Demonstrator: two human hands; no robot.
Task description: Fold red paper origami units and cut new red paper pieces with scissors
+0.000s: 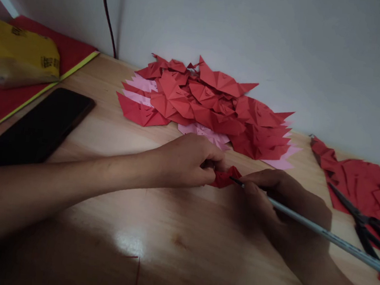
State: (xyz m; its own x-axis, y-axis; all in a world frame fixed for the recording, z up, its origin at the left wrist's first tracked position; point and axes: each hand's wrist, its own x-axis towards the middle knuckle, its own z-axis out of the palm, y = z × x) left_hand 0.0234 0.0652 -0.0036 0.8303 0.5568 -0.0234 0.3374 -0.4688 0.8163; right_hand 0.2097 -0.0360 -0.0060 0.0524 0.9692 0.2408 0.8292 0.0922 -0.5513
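Note:
My left hand (188,160) is closed on a small folded red paper piece (226,177) resting on the wooden table (108,133). My right hand (286,204) grips a thin grey pen (323,233) whose tip touches the red piece from the right. The pen's far end runs off toward the lower right. Just behind both hands lies a big pile of folded red and pink paper pieces (211,104).
A black phone (37,127) lies face down at the left. Beyond it, a yellow packet (15,54) rests on a red sheet (73,53). Black scissors (366,224) lie on red paper scraps (364,180) at the right. A white wall (257,31) and a dark cable (107,12) stand behind.

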